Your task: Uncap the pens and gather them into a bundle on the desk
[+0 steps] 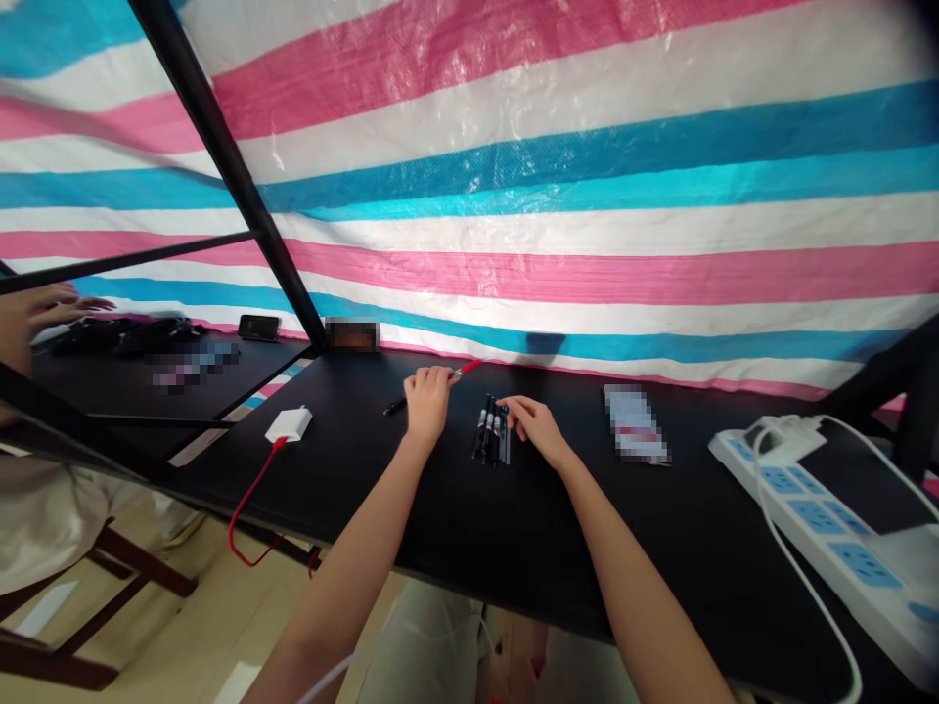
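My left hand (426, 399) is closed around a pen (465, 370) with a red tip and a dark end, held just above the black table (514, 528). Its dark end sticks out to the left of my fist. A row of several black pens (490, 430) lies side by side on the table right of that hand. My right hand (534, 422) rests beside this row, its fingertips touching the rightmost pens, fingers loosely curled and holding nothing.
A white charger (289, 424) with a red cable lies left. A blurred packet (635, 422) lies right of the pens. A white power strip (828, 528) occupies the right edge. Another person's hand (51, 305) reaches over the neighbouring table at far left. A striped tarp hangs behind.
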Demonstrator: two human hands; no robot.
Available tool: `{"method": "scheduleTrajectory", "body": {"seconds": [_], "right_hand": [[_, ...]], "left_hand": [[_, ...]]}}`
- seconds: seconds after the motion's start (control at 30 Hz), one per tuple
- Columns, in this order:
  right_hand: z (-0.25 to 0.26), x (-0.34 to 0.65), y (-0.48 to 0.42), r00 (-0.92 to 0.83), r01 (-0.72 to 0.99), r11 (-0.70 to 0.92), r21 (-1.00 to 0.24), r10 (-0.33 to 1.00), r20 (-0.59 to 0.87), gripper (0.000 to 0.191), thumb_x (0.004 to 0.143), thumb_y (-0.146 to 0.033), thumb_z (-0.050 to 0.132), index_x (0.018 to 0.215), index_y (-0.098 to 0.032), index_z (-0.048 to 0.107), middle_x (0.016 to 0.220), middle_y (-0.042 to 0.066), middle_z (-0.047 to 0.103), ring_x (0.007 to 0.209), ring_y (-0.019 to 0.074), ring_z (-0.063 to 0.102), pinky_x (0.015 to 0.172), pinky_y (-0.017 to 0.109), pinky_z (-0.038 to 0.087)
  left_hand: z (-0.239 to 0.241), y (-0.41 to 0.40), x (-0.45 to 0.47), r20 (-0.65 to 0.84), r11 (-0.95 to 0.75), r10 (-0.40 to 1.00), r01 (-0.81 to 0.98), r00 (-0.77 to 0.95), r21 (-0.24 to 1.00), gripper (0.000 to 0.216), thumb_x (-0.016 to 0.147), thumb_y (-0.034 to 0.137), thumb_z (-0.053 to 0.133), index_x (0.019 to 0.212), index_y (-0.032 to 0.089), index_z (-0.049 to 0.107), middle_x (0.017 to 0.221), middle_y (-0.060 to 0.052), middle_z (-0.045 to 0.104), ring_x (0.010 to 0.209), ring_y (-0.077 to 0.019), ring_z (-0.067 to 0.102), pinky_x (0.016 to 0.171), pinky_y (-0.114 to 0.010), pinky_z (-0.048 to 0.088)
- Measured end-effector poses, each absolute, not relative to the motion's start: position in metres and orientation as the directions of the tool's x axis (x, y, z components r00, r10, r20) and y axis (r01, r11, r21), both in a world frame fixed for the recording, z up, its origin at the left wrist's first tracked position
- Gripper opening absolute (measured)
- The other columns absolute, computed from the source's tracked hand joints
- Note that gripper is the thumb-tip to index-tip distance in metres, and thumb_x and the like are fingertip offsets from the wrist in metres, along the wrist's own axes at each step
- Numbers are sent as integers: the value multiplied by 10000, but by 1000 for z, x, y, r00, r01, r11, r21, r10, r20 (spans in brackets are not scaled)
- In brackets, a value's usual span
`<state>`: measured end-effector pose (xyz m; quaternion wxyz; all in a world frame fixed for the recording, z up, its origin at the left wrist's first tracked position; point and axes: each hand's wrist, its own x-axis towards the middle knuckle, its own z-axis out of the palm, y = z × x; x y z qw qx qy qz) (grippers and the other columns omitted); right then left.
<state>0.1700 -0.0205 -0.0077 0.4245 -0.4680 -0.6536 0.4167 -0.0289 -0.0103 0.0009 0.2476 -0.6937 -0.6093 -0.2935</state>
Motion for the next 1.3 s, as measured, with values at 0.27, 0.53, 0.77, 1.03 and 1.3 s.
{"method": "scheduleTrajectory", "body": {"seconds": [0.27,0.53,0.77,1.03,1.3], "right_hand": [[-4,172,-19,-134,-161,252,-954,952,274,430,770,-500,450,987,-175,630,627,-19,507,390,33,387,352,181,245],[-7,175,-14,57,-74,221,-972,974,217,444,694,-484,537,948,-140,657,702,25,595,440,51,402,401,199,299],[-12,191,-4,459,-120,304,-945,861,219,420,732,-506,480,837,-127,626,750,40,603,406,38,415,370,191,274],[-11,219,3,394,143,134,-981,901,181,408,769,-532,407,652,-159,523,481,-20,515,302,56,338,343,202,260],[-20,188,-9,33,631,66,-773,993,111,259,790,-336,472,902,-156,621,608,11,593,407,84,489,509,220,395]], "left_hand": [[-1,-23,-1,662,-435,656,898,363,-62,268,883,337,349,1015,216,550,923,-39,632,889,-162,491,764,-326,267],[5,-28,6,532,-418,772,908,348,12,324,888,320,327,1150,259,506,1010,-65,595,973,-189,457,822,-357,252],[10,-23,-2,498,-319,823,948,273,7,318,888,353,293,1028,225,548,950,-74,595,928,-208,446,788,-357,248],[4,-8,-24,309,-131,946,986,95,100,326,837,406,362,755,172,574,695,-45,602,739,-190,530,760,-335,281],[0,-9,-23,167,-241,963,956,213,168,391,818,500,345,701,186,547,669,-14,608,648,-170,556,629,-272,299]]}}
